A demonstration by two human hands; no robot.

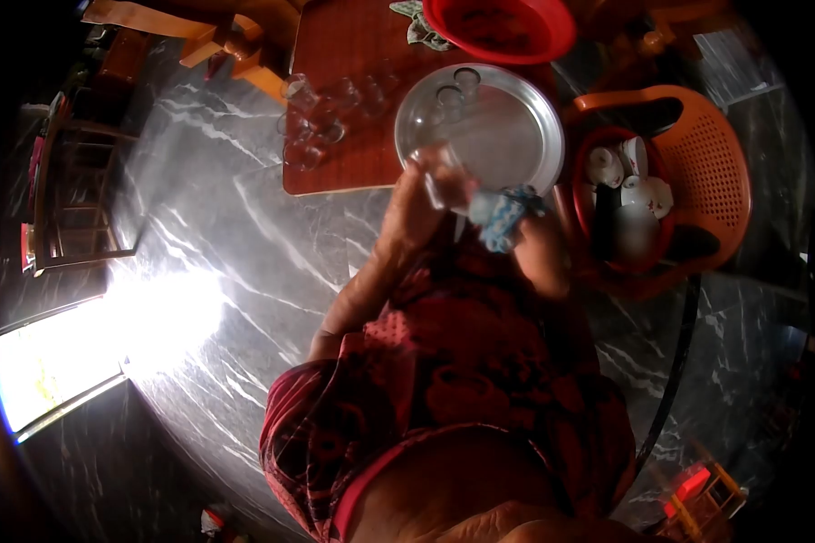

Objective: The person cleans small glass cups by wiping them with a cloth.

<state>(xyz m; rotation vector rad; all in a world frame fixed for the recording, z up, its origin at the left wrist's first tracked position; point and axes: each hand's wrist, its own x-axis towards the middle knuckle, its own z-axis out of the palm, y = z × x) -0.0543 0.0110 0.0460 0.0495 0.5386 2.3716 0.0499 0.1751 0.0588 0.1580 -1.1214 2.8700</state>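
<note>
My left hand [411,201] is wrapped round a clear glass [441,181], just in front of the round metal tray [552,136]. A blue and white patterned cloth [505,217] is bunched in my right hand [539,242], against the glass's right side. Both hands are a little blurred. Two clear glasses [466,80] stand on the tray's upper left part. Several more clear glasses [310,152] are grouped on the red-brown table [335,36], left of the tray.
A red basin [561,32] and a crumpled cloth [418,25] lie at the table's far side. On the right, an orange plastic chair [711,172] holds a red tub [663,249] with white cups [643,195]. A dark cable [675,371] runs over the marble floor.
</note>
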